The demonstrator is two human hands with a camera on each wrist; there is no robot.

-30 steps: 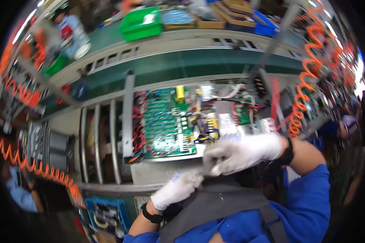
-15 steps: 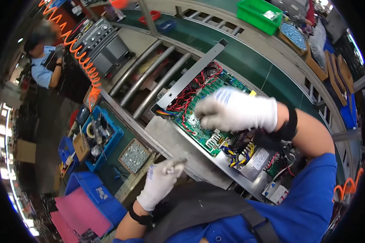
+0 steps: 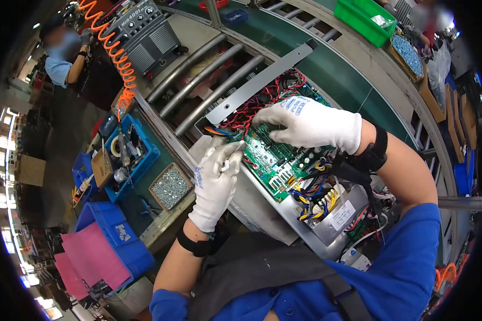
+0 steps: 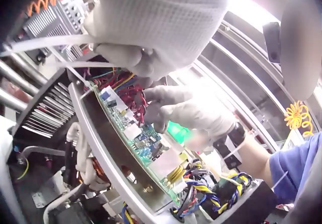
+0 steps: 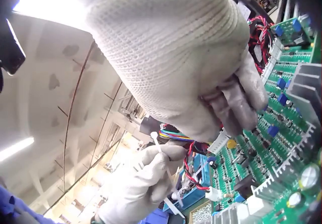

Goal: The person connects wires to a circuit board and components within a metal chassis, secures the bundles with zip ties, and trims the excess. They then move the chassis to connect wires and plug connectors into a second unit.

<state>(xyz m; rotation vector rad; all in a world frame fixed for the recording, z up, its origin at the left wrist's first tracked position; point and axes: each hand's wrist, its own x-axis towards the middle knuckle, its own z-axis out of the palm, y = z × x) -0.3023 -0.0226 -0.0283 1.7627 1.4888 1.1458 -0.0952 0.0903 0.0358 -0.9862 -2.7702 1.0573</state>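
My gloved left hand (image 3: 215, 179) grips a white cable tie (image 5: 155, 136) at the near corner of a green circuit board (image 3: 266, 156). In the left wrist view the tie's pale strap (image 4: 45, 43) sticks out beyond the fingers. My gloved right hand (image 3: 316, 125) lies over the board, fingers bent loosely and thumb apart, with its fingertips at the bundle of red and black wires (image 3: 245, 113). Some of that bundle is hidden under the fingers. A grey metal bar (image 3: 262, 80) runs along the far-left end of the unit. Yellow and blue wires (image 3: 310, 211) lie by its labelled metal box (image 3: 340, 215).
Metal rollers (image 3: 219, 88) lie left of the unit. A coiled orange hose (image 3: 120, 67) hangs down to a blue tool crate (image 3: 144, 160). Beside it are a tray of screws (image 3: 171, 185) and a blue bin (image 3: 136, 251). Another person (image 3: 64, 61) stands at far left.
The view has swung left. My right hand has gone from near my body to the red wires on the board. My left hand has risen to the board's corner, near the right hand.
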